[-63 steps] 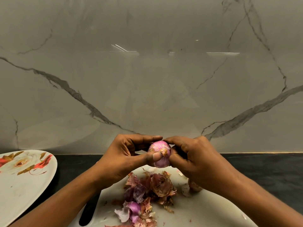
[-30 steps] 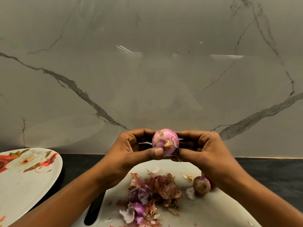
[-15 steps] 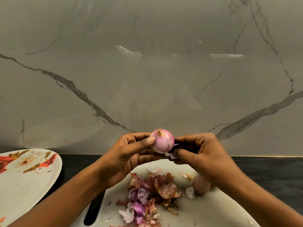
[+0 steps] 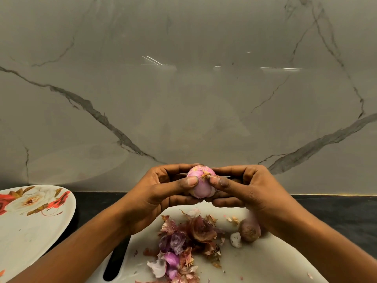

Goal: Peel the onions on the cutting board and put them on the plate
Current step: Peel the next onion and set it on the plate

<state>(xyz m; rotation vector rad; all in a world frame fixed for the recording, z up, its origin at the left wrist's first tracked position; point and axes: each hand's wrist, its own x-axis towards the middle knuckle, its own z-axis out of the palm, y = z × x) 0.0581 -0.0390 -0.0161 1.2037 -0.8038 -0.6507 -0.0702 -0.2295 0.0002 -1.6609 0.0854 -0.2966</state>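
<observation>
I'm looking at a black countertop (image 4: 334, 213) that is carrying two things. A white floral plate (image 4: 30, 237) is lying at its left, partly out of frame. Near it, at the centre, a white cutting board (image 4: 265, 262) is bearing a heap of onion skins (image 4: 183, 242) and, right of them, one unpeeled onion (image 4: 249, 229).

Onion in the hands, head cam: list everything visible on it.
The held onion is small, round and pale pink-purple, with a smooth, glossy surface, so most of its dry skin looks gone. A dry orange-brown tuft sits at the end facing the camera. It is in the air above the cutting board, between both hands. The left hand has its thumb across the front and fingers behind and under. The right hand has its thumb tip at the tuft. The onion's back is hidden.
</observation>
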